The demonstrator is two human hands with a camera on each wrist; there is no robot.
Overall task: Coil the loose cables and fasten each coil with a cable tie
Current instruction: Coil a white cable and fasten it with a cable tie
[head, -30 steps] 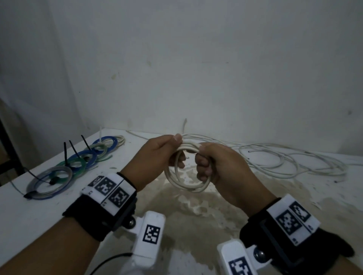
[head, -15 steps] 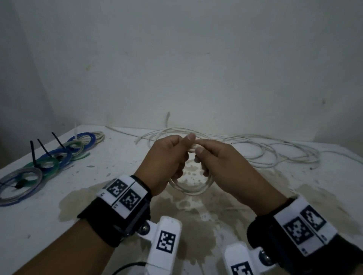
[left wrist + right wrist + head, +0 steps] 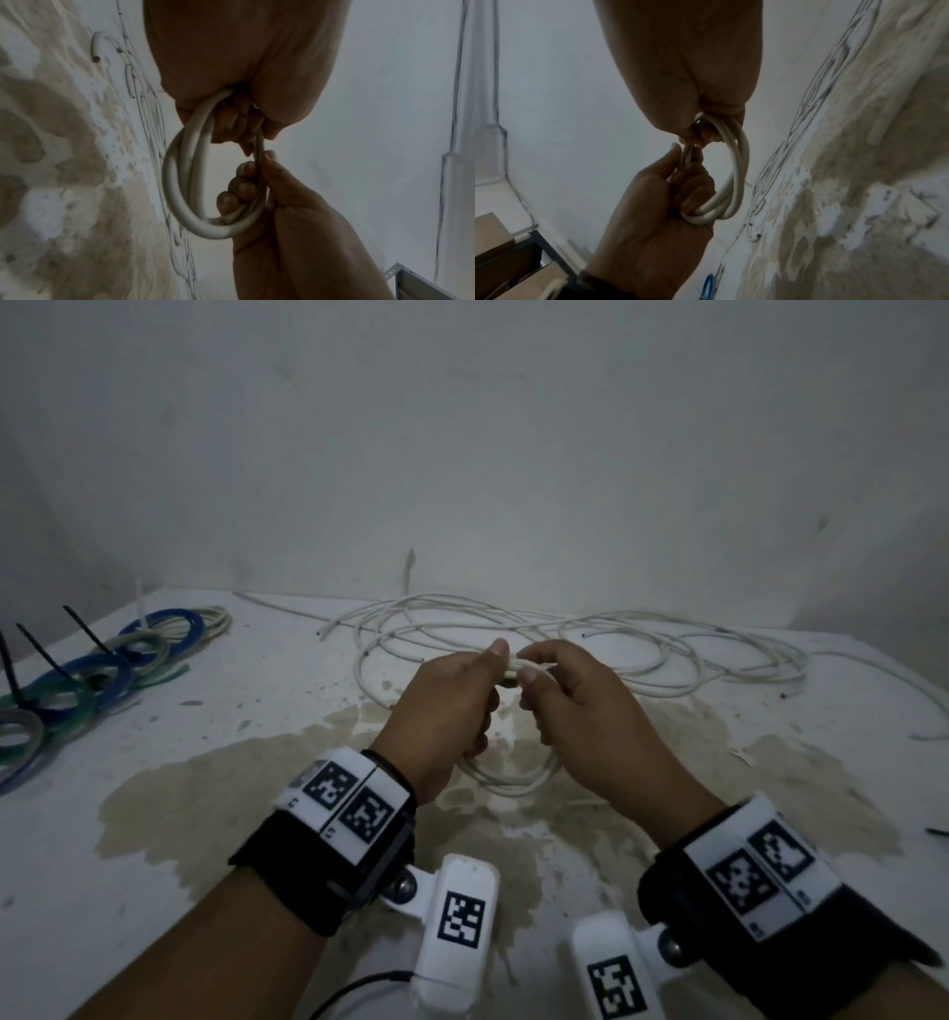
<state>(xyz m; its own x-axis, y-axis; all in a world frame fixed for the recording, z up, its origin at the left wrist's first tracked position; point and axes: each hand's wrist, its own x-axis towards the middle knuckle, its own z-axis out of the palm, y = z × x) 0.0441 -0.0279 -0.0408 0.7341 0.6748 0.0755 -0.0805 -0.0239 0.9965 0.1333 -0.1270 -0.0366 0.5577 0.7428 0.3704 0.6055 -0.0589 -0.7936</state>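
The table [image 3: 154, 814] fills the lower frame, with loose cable [image 3: 642, 649] spread at centre right and tied coils [image 3: 102, 675] at the left edge. In the centre, the left hand [image 3: 441, 711] and right hand [image 3: 590, 711] both grasp the white coil [image 3: 513, 783], fingers curled round its top. The coil hangs upright above the table.

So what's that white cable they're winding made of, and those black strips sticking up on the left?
The white cable looks like wire in a smooth plastic jacket with a dull sheen; it bends into tight loops without kinking. The left hand and right hand both grip it. The black strips seem to be stiff plastic ties, thin and standing straight up. Neither material is certain from looks alone.
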